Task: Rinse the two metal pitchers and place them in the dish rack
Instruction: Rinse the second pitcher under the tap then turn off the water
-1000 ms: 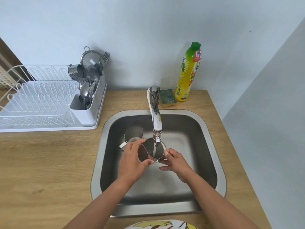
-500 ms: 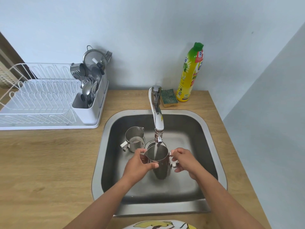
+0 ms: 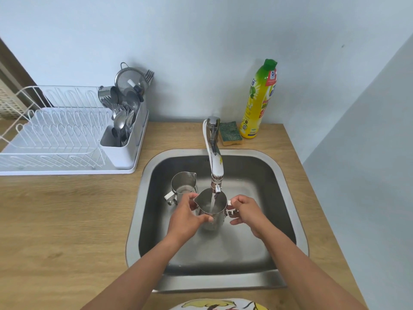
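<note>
I hold a metal pitcher upright under the faucet, and water streams into its open mouth. My left hand wraps the pitcher's left side, just below the spout. My right hand grips its handle on the right. A second metal pitcher stands upright on the sink floor, left of the faucet and just behind my left hand, with its handle toward the lower left. The white dish rack sits on the counter to the left of the sink.
The rack's cutlery holder at its right end is packed with spoons, forks and a strainer. A green-and-yellow sponge and a yellow dish soap bottle stand behind the sink. A wall closes off the right side.
The pitcher went from tilted on its side to upright under the stream. My right hand shifted onto its handle and my left hand onto its side.
</note>
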Demonstrator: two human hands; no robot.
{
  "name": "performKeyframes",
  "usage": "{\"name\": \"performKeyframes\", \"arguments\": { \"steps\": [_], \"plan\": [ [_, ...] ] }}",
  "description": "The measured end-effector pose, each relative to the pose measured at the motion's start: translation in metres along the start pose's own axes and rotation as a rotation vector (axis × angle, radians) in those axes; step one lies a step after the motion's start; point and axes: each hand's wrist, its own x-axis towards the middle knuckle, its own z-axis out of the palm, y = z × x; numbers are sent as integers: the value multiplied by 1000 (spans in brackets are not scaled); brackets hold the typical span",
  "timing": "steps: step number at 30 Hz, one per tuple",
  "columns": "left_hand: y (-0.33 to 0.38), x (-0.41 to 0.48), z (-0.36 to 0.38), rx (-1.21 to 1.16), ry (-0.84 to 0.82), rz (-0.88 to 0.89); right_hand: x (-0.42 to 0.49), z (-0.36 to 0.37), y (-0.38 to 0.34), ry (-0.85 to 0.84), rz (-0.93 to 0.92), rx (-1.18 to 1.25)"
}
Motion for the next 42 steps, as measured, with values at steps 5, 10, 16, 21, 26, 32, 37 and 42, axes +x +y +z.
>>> {"name": "performKeyframes", "arguments": {
  "steps": [5, 10, 16, 21, 26, 32, 37, 42],
  "plan": [
    [4, 1, -3, 24, -36, 18, 2, -8, -6, 14, -8, -28],
    [2, 4, -5, 5, -25, 20, 1, -4, -5, -19, -13, -29],
    [2, 0, -4, 8, -9, 21, 1, -5, -6, 24, -3, -21],
    [1, 1, -10, -17, -34, 14, -4, -6, -6, -39, 9, -41],
    [-2, 6, -11, -86, -31, -28, -13, -1, -4, -26, 20, -120],
    [4, 8, -13, -252, -149, -220, -15, 1, 2, -12, 63, -170],
    [6, 12, -12, -227, -192, -389, -13, 0, 3, -12, 132, -229],
    [8, 21, -11, -180, -236, -449, -10, -1, -3, 10, 180, -238]
  ]
}}
